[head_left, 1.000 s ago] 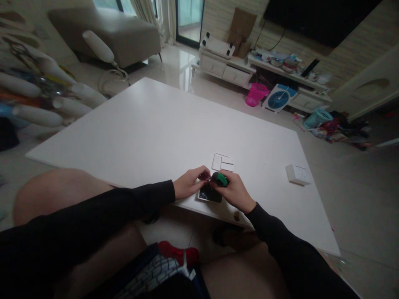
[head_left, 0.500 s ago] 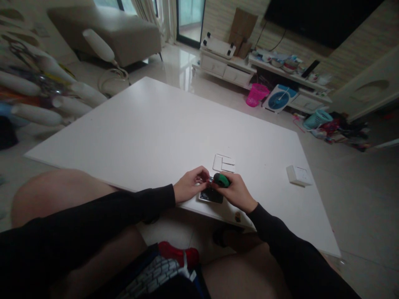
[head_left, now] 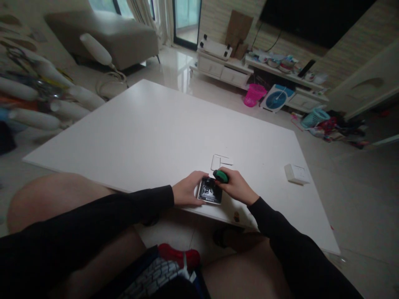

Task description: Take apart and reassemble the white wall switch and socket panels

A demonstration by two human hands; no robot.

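My left hand (head_left: 188,190) grips the left side of a square wall switch (head_left: 210,192), thumb and fingers spread around its edges. Its black inner face is turned up, with a thin pale rim and small light marks along the near edge. In my right hand (head_left: 234,185) is a screwdriver with a green and black handle (head_left: 221,176). The fist is closed around that handle over the switch's upper right corner, and the tip is hidden. Just beyond lies a white cover frame (head_left: 213,162) with flat white pieces by it, partly behind my right hand.
Everything lies on a large white table (head_left: 149,128). A small white box-like block (head_left: 296,174) stands near the right edge. A small brown and dark object (head_left: 237,216) sits at the near edge. A pink basket (head_left: 254,95) and a blue fan (head_left: 277,99) stand on the floor beyond.
My left hand has moved from a pinch at the switch's top edge to a grip on its left side, uncovering the black face. The screwdriver stays in my right hand.
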